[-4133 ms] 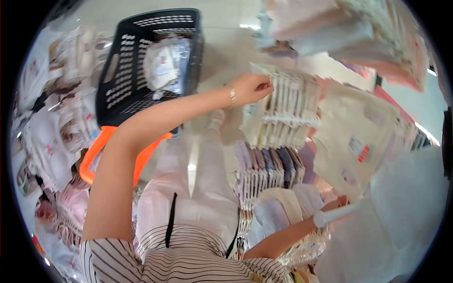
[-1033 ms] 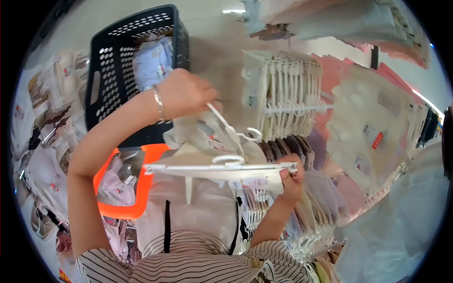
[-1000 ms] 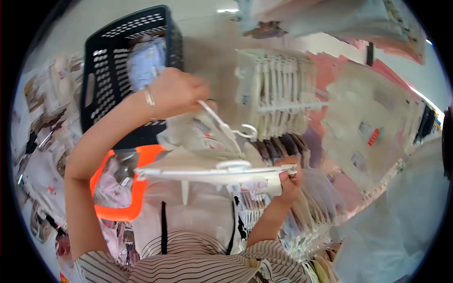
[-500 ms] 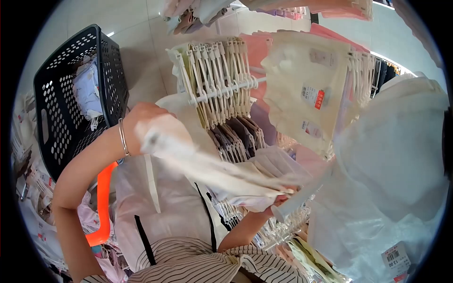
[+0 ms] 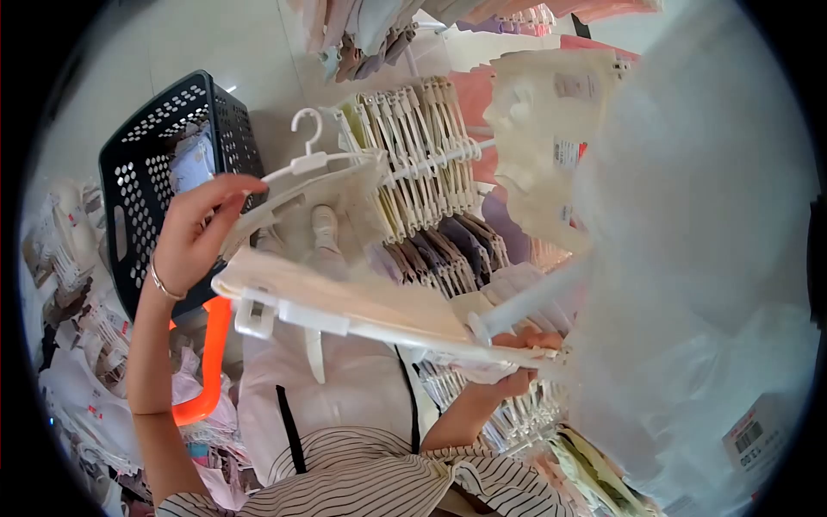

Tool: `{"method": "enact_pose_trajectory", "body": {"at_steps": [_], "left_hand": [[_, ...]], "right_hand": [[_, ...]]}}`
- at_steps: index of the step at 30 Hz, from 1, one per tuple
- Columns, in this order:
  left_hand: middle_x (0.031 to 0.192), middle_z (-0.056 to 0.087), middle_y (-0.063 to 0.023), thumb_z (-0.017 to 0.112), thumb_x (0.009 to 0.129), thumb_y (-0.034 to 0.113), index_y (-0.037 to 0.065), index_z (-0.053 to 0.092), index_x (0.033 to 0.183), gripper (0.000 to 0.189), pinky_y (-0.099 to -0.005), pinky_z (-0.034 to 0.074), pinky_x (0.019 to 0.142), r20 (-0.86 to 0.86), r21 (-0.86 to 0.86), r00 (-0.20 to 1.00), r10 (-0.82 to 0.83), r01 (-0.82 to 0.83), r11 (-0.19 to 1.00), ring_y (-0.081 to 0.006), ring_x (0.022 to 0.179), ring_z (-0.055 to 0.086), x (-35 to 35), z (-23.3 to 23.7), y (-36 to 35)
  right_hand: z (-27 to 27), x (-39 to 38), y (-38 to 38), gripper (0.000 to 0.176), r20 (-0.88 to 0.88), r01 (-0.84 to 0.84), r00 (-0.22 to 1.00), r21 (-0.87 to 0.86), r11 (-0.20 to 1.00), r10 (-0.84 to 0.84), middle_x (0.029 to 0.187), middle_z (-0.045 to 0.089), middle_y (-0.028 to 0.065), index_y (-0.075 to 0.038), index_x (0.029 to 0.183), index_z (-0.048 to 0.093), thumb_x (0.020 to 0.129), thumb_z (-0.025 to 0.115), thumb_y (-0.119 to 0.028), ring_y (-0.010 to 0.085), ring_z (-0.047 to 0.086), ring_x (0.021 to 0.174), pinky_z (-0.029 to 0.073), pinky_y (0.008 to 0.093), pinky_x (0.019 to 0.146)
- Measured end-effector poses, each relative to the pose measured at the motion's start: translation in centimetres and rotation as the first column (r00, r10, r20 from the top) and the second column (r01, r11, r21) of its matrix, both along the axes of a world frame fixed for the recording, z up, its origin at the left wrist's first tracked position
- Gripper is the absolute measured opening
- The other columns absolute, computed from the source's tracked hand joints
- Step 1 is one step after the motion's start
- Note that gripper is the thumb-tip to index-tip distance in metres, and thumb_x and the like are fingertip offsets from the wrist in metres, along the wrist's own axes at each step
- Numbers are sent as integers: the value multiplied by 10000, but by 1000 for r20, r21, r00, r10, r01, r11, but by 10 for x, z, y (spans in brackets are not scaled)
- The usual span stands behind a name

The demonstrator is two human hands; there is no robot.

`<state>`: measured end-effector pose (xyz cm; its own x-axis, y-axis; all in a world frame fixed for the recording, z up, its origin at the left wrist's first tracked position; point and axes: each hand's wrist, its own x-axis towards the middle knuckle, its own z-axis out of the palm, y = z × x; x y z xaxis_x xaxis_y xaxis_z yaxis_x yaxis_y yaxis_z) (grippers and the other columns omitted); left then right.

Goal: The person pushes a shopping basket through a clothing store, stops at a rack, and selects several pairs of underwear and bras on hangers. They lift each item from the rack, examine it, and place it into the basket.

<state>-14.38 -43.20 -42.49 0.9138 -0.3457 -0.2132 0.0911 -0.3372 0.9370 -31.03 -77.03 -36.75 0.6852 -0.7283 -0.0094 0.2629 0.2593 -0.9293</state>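
Observation:
My left hand (image 5: 196, 226) is raised at the left, its thumb and forefinger closed on the end of a white hanger (image 5: 308, 162) with a hook at its top. Pale cloth hangs below that hanger. My right hand (image 5: 521, 358), right of centre, has its fingers wrapped round the end of another white clip hanger (image 5: 345, 323). A peach-coloured garment (image 5: 345, 289) lies along this second hanger, which slants across the view below my left hand. The rail end (image 5: 525, 302) passes just above my right hand and partly hides it.
A black perforated basket (image 5: 237, 129) holding pale clothes stands at the upper left, with an orange handle (image 5: 214, 362) below it. Garments on hangers (image 5: 422, 155) fill a rail at centre. A large translucent white item (image 5: 689, 241) with a price tag blocks the right side.
The blurred white bundle between my hands now shows as two separate hangers. My left hand has moved left and holds one by its end. The translucent item covers more of the right side.

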Motion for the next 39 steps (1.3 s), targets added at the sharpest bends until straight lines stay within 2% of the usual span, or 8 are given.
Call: {"method": "enact_pose_trajectory", "body": {"at_steps": [2, 3, 4, 11, 19, 22, 30, 39], "left_hand": [[783, 572, -71, 477, 802, -16, 5, 609, 979, 222, -225, 391, 614, 30, -55, 999, 10, -9, 998, -124, 662, 498, -5, 23, -5], [763, 563, -70, 474, 808, 2, 4, 610, 978, 218, -232, 385, 618, 35, -100, 999, 40, -36, 994, -132, 663, 491, -8, 31, -10], [708, 517, -57, 473, 838, 79, -4, 620, 949, 202, -241, 366, 607, 80, -90, 996, -29, 36, 995, -139, 641, 458, -9, 39, -12], [792, 518, -82, 600, 807, 279, -55, 602, 844, 336, -237, 351, 604, 305, -404, 933, 189, -53, 913, -152, 679, 453, -13, 51, -49], [708, 526, -150, 617, 794, 236, -25, 537, 678, 296, -340, 389, 543, 421, 34, 907, 24, -42, 999, -280, 609, 502, 66, 44, -127], [656, 514, -101, 603, 824, 232, -19, 564, 758, 263, -286, 384, 557, 455, 284, 881, -131, -4, 959, -205, 591, 487, 101, 40, -161], [733, 587, -163, 555, 811, 330, 28, 587, 758, 309, -381, 444, 591, 754, 5, 654, -68, 99, 995, -329, 660, 567, 166, 28, -242], [834, 615, -156, 571, 813, 212, 68, 611, 942, 197, -351, 479, 622, 506, 66, 862, 19, -61, 996, -318, 715, 597, 116, 47, -178]], "right_hand": [[5, 6, 10, 189, 127, 65, 988, 143, 988, -84, 755, 484, 63, -25, 859, 470, 765, 562, -161, 127, 441, 618, 377, 235, 512], [3, 3, 12, 237, -12, -212, 977, -183, 960, 214, 802, 540, 78, -10, 876, 511, 793, 610, -208, 147, 481, 660, 419, 254, 575], [14, 17, 24, 274, -154, -238, 969, -407, 882, 191, 755, 502, 50, -8, 909, 497, 812, 598, -244, 128, 424, 648, 397, 255, 568], [12, 14, 39, 251, -267, 60, 953, -305, 950, -146, 850, 563, 86, -1, 919, 462, 886, 531, -241, 120, 540, 724, 459, 261, 652], [3, 58, 7, 237, -154, 198, 963, -143, 970, -219, 1007, 559, 108, -35, 1071, 447, 884, 523, -158, 189, 571, 905, 497, 343, 773], [-7, 77, -20, 258, -142, 316, 929, -180, 932, -342, 1034, 551, 108, -5, 1080, 466, 872, 539, -138, 186, 566, 906, 500, 341, 774], [2, 117, -58, 395, -242, 538, 785, -190, 821, -571, 1139, 486, 144, 10, 1199, 383, 861, 531, -129, 238, 492, 1056, 410, 379, 895], [-15, 120, -83, 462, -304, 522, 717, -363, 772, -628, 1195, 447, 151, 18, 1236, 349, 847, 540, -141, 255, 451, 1105, 357, 378, 937]]}}
